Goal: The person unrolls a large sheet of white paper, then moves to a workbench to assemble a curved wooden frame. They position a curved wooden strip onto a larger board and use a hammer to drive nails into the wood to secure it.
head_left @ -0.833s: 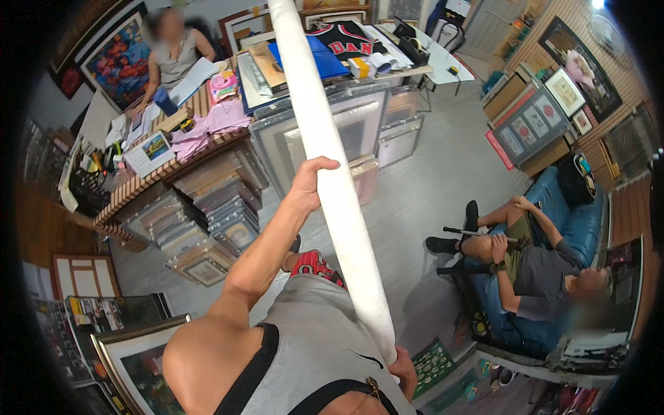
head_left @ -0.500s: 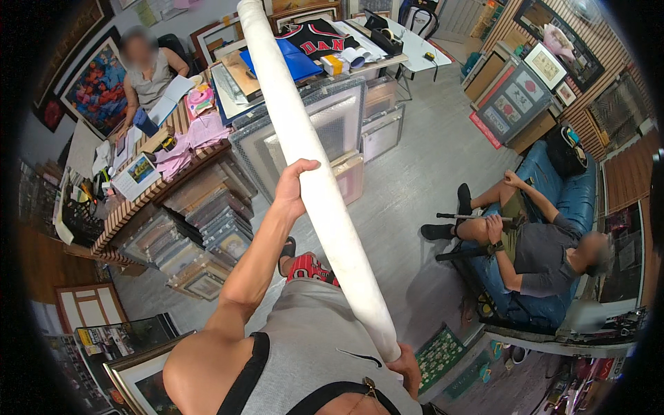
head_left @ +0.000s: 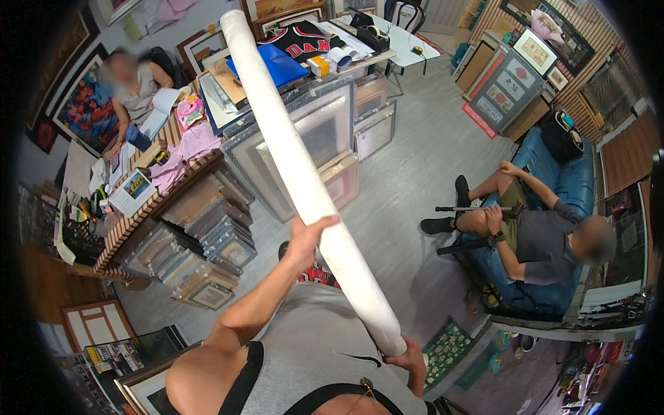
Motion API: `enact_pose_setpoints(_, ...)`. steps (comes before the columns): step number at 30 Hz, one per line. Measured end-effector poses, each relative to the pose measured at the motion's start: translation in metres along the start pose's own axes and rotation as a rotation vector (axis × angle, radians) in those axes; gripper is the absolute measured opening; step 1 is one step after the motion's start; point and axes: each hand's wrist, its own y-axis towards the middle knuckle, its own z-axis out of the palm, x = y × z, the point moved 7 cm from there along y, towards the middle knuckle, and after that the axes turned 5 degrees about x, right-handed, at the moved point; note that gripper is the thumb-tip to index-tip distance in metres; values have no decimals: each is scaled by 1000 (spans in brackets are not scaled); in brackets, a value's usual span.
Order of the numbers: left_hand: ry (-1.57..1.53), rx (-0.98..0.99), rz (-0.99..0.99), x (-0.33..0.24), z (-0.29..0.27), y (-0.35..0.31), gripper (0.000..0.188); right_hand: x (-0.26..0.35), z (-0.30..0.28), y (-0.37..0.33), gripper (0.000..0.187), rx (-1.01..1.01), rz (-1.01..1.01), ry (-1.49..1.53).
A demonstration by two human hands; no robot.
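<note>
A long white roll (head_left: 294, 162) slants across the view, its far end upper left and its near end by my right hip. My left hand (head_left: 309, 238) is closed round its left side, below the middle, with the thumb laid over the top. At the near end my right hand (head_left: 408, 363) grips the roll from below and the right; part of that hand is hidden. Beyond the roll's far half stand bubble-wrapped frames (head_left: 325, 128), leaning against a table with a blue folder (head_left: 280, 66) and a black jersey (head_left: 304, 40).
One person (head_left: 142, 90) sits behind a cluttered desk (head_left: 166, 197) at the left. At the right another person (head_left: 546, 238) sits on a blue sofa (head_left: 539, 162), holding a stick. Wrapped frames (head_left: 207, 256) stand below the desk. A gilt-edged frame (head_left: 149, 377) leans lower left.
My left hand has shifted nearer to me along the roll. The roll's far end has come down and left into full view. My right hand remains at the near end.
</note>
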Motion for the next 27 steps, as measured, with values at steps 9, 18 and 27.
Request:
enact_pose_setpoints(9, -63, 4, -19, 12, 4, 13, 47, -1, -6, 24, 66, -26, -6, -49)
enact_pose_setpoints(18, -85, -72, 45, -1, 14, 47, 51, 11, -22, 55, 68, 4, -62, -36)
enact_pose_setpoints(27, -80, -186, 6, -15, 36, 85, 55, 43, -53, 92, 58, 20, -71, -12)
